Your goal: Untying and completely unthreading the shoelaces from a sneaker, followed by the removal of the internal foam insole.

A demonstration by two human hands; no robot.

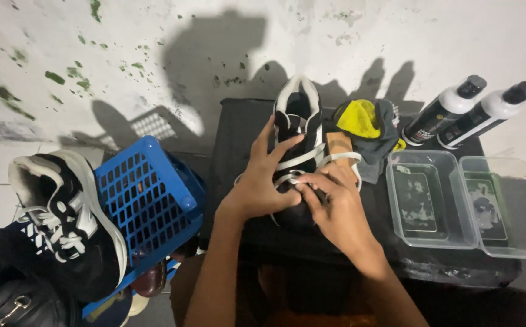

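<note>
Centre of the frame: black sneaker [296, 121] with white trim, lying on a black counter [239, 139], toe toward the bottom of the frame, heel toward the wall. White lace [311, 158] pulled loose across its upper. Left hand [260, 184] spread over the left side of the sneaker, fingers apart, index finger stretched up across the tongue, thumb down by the lace. Right hand [336, 203] just beside it, touching it at the fingertips, thumb and forefinger pinched together on the lace near the toe.

Right of the sneaker, upper centre: wooden brush block [340, 145], partly under a grey and yellow cloth [366, 124]. Further right on the counter: two clear plastic tubs [451, 200] side by side, touching, each with a little murky liquid at the bottom. Above them, upper right of the frame: two white bottles [469, 112] with black caps, leaning against the wall.

Left of the counter: blue plastic basket [145, 194], tilted. Lower left of the frame: second black and white sneaker [69, 212], laced, resting against the basket, above dark shoes [8, 297] with a metal buckle. Stained white wall [93, 48] across the top, shadows of head and bottles on it.
</note>
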